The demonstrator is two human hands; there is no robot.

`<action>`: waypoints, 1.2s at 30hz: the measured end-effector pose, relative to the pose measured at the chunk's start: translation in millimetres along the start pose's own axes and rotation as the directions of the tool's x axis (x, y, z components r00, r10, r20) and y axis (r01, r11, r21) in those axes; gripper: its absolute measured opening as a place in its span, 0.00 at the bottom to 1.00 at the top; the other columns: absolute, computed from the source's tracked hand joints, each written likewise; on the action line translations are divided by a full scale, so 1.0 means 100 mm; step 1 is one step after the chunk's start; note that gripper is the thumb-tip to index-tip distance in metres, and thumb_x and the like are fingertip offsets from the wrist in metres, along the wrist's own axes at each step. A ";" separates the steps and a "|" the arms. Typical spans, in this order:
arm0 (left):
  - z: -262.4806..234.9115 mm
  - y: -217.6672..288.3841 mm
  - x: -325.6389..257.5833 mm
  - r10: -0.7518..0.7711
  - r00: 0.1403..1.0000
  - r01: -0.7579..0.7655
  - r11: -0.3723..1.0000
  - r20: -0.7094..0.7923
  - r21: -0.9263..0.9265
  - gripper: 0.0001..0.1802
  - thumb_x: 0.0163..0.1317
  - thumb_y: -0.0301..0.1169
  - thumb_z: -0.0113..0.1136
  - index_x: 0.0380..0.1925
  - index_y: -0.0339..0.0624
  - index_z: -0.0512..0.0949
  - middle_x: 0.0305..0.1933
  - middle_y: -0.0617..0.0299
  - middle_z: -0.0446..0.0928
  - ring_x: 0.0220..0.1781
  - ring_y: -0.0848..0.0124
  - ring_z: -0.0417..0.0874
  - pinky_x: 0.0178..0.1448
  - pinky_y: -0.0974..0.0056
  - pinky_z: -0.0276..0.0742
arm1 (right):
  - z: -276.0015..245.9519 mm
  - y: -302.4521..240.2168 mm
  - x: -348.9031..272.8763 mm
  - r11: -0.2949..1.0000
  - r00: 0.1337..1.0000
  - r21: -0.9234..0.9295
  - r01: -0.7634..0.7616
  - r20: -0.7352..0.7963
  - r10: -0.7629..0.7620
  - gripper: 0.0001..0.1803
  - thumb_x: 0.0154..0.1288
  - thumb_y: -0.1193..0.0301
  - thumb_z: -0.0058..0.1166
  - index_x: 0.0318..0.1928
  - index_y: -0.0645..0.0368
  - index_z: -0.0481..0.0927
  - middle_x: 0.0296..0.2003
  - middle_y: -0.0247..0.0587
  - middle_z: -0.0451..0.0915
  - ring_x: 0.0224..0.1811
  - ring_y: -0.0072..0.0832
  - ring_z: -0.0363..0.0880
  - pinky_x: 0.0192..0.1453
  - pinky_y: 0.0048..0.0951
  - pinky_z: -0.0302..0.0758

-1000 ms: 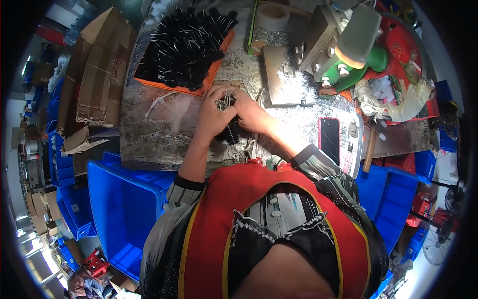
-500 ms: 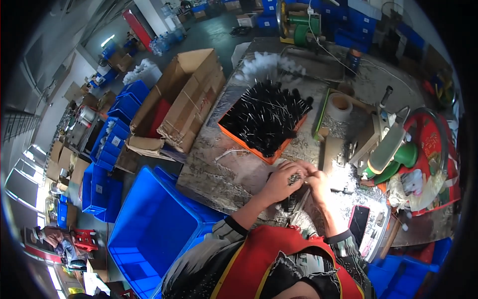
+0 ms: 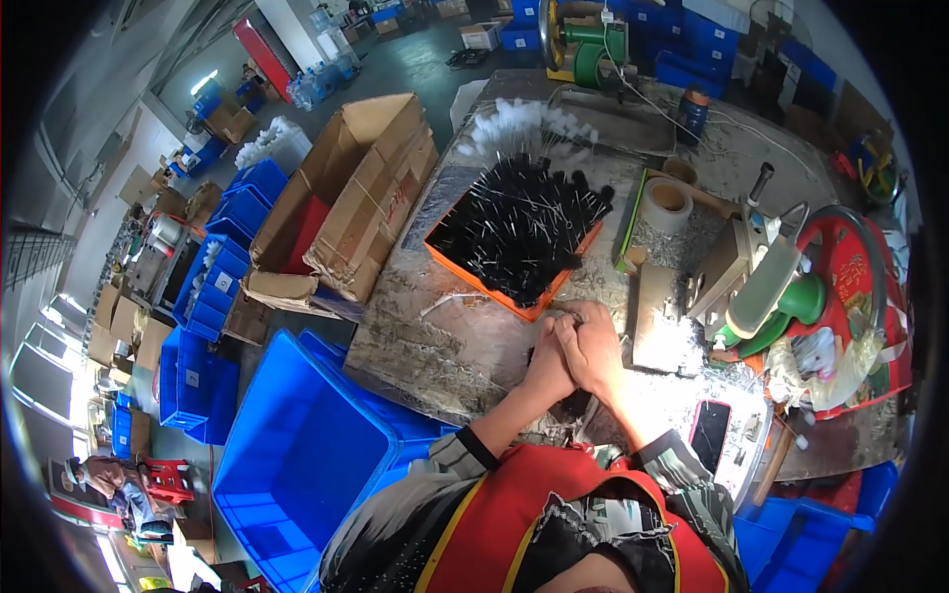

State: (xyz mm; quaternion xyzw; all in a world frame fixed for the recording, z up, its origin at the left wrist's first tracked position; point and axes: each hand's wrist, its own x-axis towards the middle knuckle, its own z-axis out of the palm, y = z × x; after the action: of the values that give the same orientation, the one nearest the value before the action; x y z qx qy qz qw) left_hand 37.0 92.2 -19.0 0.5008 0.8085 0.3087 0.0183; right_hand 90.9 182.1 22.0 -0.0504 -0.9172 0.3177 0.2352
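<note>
Close to the near corner of an orange tray [image 3: 473, 287], my two hands are pressed together. My left hand [image 3: 550, 368] is closed around what looks like a bundle of black wire brushes; only dark bristles show beneath it. Over its fingers lies my right hand [image 3: 593, 348], closed, and whatever its fingers grip is hidden. Heaped in the tray are black bristle brushes [image 3: 524, 222] with thin wire stems sticking up. Behind them lie white-tipped brushes [image 3: 529, 124].
A long cardboard box [image 3: 371, 198] and a big blue bin [image 3: 316, 445] stand on my left. To the right are a tape roll [image 3: 667, 201], a green-and-grey machine [image 3: 766, 287], a phone [image 3: 710, 435] and a wooden handle [image 3: 774, 465]. Wire scraps litter the worktable [image 3: 435, 361].
My right hand has moved left and up onto my left hand, covering the wire ends that showed there before. The view has shifted slightly.
</note>
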 end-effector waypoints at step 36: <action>-0.13 0.07 0.20 -0.367 0.867 0.291 -0.178 0.338 -0.940 0.10 0.53 0.19 0.55 0.37 0.38 0.73 0.38 0.58 0.76 0.39 0.71 0.78 0.43 0.68 0.77 | -0.98 0.31 -1.36 0.918 0.835 0.199 -0.343 -0.383 0.394 0.17 0.52 0.72 0.55 0.44 0.65 0.75 0.41 0.47 0.76 0.43 0.34 0.76 0.47 0.28 0.72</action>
State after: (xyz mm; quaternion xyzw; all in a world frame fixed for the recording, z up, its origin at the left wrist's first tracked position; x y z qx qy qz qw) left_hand 28.2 104.9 0.4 0.0921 0.4238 0.7907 0.4320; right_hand 254.3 228.7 15.8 -0.2782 -0.7977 0.3942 0.3617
